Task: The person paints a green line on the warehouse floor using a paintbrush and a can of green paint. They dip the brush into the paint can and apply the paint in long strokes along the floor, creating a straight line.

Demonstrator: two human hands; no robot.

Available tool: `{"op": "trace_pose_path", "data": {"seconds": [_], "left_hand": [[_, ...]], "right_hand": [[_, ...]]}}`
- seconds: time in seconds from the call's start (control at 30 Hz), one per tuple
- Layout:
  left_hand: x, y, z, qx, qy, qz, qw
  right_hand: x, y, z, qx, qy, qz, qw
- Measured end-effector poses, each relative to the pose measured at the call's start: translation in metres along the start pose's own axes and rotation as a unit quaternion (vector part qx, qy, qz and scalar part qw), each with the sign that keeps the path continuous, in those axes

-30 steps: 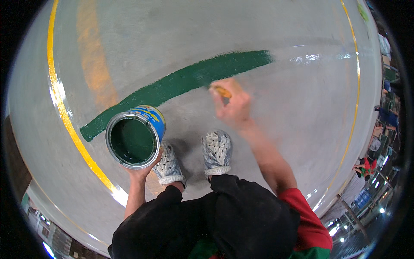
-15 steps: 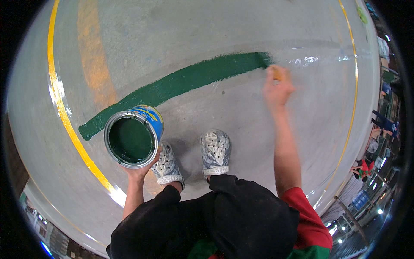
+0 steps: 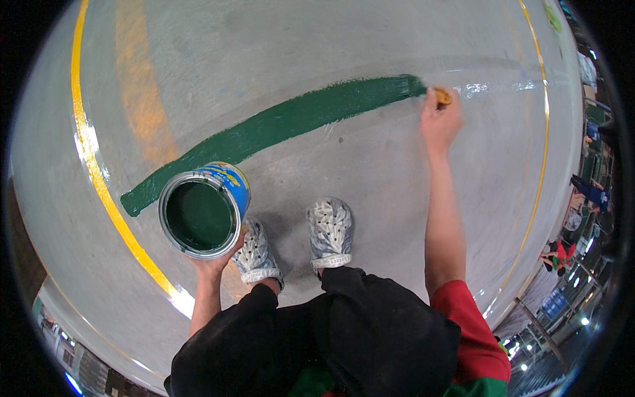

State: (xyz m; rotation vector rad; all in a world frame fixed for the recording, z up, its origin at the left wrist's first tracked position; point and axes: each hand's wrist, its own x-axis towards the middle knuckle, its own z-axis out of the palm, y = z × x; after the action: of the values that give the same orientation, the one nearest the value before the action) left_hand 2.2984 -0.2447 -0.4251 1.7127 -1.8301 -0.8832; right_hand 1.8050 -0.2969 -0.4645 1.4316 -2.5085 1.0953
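Note:
My left hand [image 3: 215, 263] grips an open paint can [image 3: 228, 188] with a blue and yellow label, holding it over the floor left of my feet. Dark green paint [image 3: 200, 216] fills much of the can. Out to the far right, my right hand [image 3: 441, 124] is closed on a paintbrush [image 3: 443, 98] with a wooden handle. The brush's dark bristles lie at the right end of a broad green stripe [image 3: 284, 120] on the grey floor. This stripe runs from the left near the can up to the brush, glossy, with a ragged edge at its right end.
Yellow lines [image 3: 106, 185] run along the floor at left and right, beside a faded orange band [image 3: 142, 86]. My feet stand in grey-white clogs [image 3: 330, 228] below the stripe. Several people [image 3: 559, 257] and stored items are at the far right edge.
My right hand and the brush have moved a little right and away from me, and the green stripe now reaches slightly farther right. The can has stayed almost where it was.

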Motion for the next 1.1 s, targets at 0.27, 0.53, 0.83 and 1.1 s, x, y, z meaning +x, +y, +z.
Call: {"op": "trace_pose_path", "data": {"seconds": [0.27,0.53,0.83,1.1], "left_hand": [[-0.001,0.002,0.005,0.008,-0.004,-0.01,1.0],[0.0,0.004,0.005,-0.052,-0.009,-0.036,0.998],[0.006,0.0,0.003,-0.023,-0.005,0.003,1.0],[0.017,-0.012,-0.001,0.004,0.01,0.037,0.999]], "right_hand": [[-0.054,-0.087,0.03,0.0,-0.115,-0.274,0.955],[-0.058,-0.103,0.03,0.267,-0.186,0.169,0.93],[0.024,-0.013,-0.004,-0.128,0.01,-0.074,0.989],[-0.122,-0.157,0.056,0.223,-0.222,-0.088,0.945]]}}
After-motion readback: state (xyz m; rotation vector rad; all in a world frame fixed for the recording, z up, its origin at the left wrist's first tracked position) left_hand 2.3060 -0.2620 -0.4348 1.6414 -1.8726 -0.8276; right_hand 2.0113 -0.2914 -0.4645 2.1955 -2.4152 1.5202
